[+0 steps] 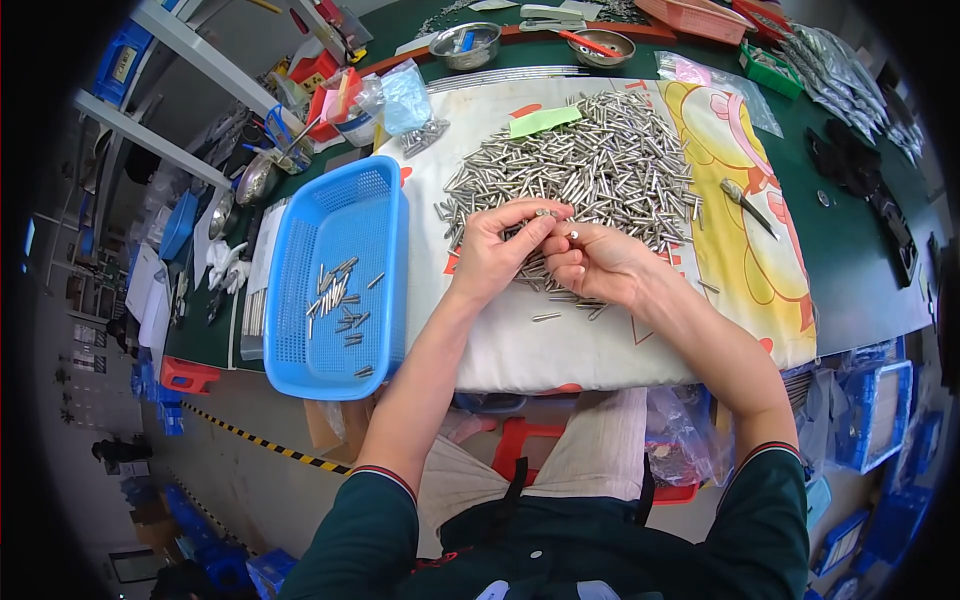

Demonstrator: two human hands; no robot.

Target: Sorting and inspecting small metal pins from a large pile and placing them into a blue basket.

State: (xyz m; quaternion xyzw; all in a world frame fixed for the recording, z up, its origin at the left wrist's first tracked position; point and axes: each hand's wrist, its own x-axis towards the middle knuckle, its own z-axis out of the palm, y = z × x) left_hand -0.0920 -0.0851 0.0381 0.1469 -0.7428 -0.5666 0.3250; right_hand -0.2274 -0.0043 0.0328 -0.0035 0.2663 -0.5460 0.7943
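Head view, looking straight down: both hands meet over the near edge of a big heap of metal pins (590, 160) spread on a white cloth (560, 340) with a cartoon print. The left hand (495, 250) is curled, thumb and fingertips pinched on one small metal pin (545, 213) held up between the two hands. The right hand (600, 262) is curled too, its fingers closed around another small piece (573, 235) with a bright tip showing; exactly what that piece is, I cannot tell, it is too small. The two hands are just beside each other, fingertips nearly touching.

A few loose pins lie on the cloth just below the hands. To the person's left, a blue plastic basket (300, 370) sits beside the cloth, with a small scatter of pins lying in its bottom. On the right side of the cloth, well apart from the hands, lies a small tool (745, 203) with a dark handle.

Further back on the green table (850, 270): a light green slip of paper (545, 121) resting on the top of the heap, two metal bowls (466, 45) side by side, a clear plastic bag (405, 97), and a red tray (700, 17) at the far edge.
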